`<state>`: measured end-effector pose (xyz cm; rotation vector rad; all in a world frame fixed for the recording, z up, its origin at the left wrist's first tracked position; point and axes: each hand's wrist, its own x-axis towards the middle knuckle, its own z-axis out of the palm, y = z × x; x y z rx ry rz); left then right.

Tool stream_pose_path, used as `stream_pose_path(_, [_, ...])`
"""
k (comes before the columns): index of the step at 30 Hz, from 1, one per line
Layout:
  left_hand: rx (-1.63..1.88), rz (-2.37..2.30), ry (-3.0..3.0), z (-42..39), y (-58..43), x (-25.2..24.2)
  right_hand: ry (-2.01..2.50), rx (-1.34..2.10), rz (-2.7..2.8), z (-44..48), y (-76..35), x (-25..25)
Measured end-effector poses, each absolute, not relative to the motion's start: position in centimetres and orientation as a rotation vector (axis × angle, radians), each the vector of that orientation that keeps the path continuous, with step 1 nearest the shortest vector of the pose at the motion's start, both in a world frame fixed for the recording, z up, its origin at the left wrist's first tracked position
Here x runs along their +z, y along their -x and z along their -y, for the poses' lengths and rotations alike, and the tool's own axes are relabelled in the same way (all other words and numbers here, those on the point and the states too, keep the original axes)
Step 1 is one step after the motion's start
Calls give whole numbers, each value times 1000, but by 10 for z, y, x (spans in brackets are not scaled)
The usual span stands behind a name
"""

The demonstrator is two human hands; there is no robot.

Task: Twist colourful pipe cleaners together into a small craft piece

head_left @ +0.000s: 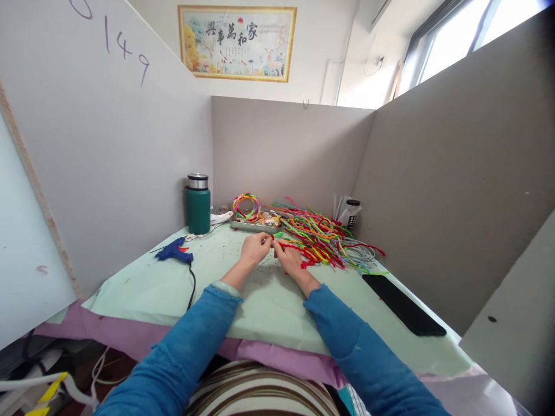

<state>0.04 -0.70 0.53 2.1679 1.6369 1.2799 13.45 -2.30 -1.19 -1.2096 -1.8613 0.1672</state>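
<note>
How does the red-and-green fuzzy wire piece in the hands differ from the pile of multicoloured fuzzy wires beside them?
The red-and-green fuzzy wire piece is short; the pile of multicoloured fuzzy wires has long, sprawling strands. The piece is pinched between the fingers of the left hand and right hand; the pile lies loose on the pale green mat. The piece shows two colours; the pile adds orange and yellow. Both seem the same material.

My desk (143, 289), covered in a pale green sheet over purple cloth, stands enclosed by three partitions: left panel (130, 150), marked 149 by hand; far panel (286, 150); right panel (455, 173). Beyond, a framed picture (237, 43) hangs on the white wall (321, 52). Daylight enters through the window (459, 34), upper right.
</note>
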Motion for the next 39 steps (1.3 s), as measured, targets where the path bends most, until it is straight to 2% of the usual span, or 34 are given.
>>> stream_pose_path(39, [1361, -1631, -1993, -5, 1, -4, 1154, 152, 1861, 20, -134, -15])
